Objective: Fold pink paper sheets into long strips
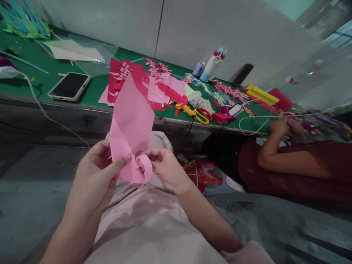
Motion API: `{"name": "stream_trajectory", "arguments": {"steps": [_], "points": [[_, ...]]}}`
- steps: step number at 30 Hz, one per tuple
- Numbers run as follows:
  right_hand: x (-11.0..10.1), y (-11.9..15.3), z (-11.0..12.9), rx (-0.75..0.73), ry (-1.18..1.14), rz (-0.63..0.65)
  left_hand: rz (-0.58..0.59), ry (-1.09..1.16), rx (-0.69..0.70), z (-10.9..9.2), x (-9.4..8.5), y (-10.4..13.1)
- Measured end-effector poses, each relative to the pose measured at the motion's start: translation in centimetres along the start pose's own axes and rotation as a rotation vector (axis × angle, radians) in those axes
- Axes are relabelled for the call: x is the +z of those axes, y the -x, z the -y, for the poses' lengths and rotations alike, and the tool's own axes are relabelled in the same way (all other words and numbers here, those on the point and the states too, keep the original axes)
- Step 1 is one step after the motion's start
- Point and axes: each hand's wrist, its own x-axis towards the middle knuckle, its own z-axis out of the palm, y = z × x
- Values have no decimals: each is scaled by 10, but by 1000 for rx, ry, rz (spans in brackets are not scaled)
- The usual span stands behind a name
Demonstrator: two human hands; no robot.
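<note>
A sheet of pink paper [133, 117] is held upright above my lap, its lower end curled into a loop. My left hand [96, 176] grips the sheet's lower left side, with the thumb pressed on the front and the fingers behind. At the loop, my right hand [167, 168] is closed, fingertips pinching the paper's curled edge. Part of the right fingertips is hidden by the curl. Beyond the sheet, red and pink papers [112, 84] lie stacked on the green table, some cut into strips.
Yellow-handled scissors [192, 112] lie near the edge of the green table [101, 79]. A phone [70, 86] rests at left, a white bottle [213, 66] and a can [198, 69] at the back. On the right, another person's hands [286, 126] work at the table, near a white cable [253, 134].
</note>
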Motion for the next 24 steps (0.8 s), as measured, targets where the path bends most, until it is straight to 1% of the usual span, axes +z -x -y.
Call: {"name": "stream_trajectory", "arguments": {"steps": [5,8,13,17,24], "points": [[1,-2,0,15,-45,-22,-13,4,17,0,0,-1],[3,-1,0,18,-78,-9,-28,1,11,0,0,-2],[6,1,3,0,-50,40,-36,2,15,0,0,-2],[5,2,5,12,-42,42,-44,9,29,0,-3,-2],[1,3,7,-28,-25,17,-52,14,25,-1,-2,-5]]}}
